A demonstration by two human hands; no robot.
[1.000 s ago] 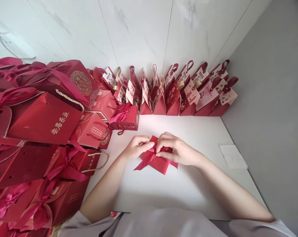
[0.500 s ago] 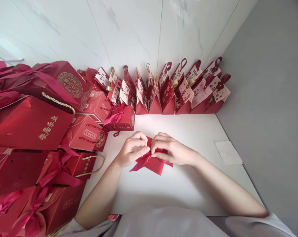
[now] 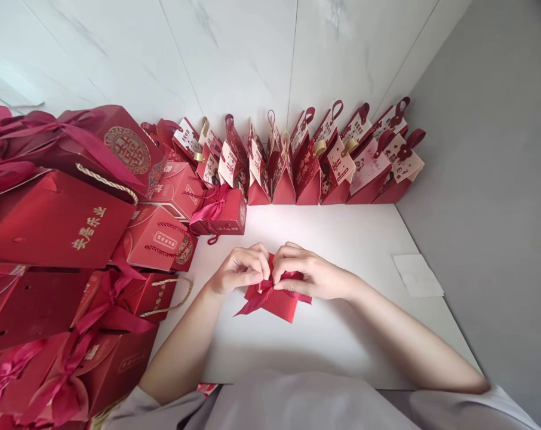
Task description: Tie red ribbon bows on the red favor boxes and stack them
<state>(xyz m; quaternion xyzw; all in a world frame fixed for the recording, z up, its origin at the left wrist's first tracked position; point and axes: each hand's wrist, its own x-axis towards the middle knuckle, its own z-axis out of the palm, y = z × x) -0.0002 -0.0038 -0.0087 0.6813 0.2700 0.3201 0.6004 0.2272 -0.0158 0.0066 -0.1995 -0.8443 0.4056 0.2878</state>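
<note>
A small red box (image 3: pixel 282 306) lies on the white table (image 3: pixel 342 340) in front of me. Dark red ribbon (image 3: pixel 257 300) crosses its top, with one tail out to the left and another to the right. My left hand (image 3: pixel 245 269) is closed at the ribbon's knot, thumb and fingers pinched on ribbon. My right hand (image 3: pixel 301 272) pinches the ribbon just right of the knot, its fingers curled over the box. The fingers partly hide the bow and the box's far part.
Stacked red gift boxes (image 3: pixel 51 221) with bows and rope handles fill the left side. Small red and white boxes (image 3: pixel 306 185) line the wall at the back, beside a bow-tied box (image 3: pixel 228 212). A white paper (image 3: pixel 417 275) lies at the right edge by a grey wall.
My left hand's fingers have curled in and shifted slightly at the knot. My right hand keeps its pinch almost in place. The whole view has moved a little.
</note>
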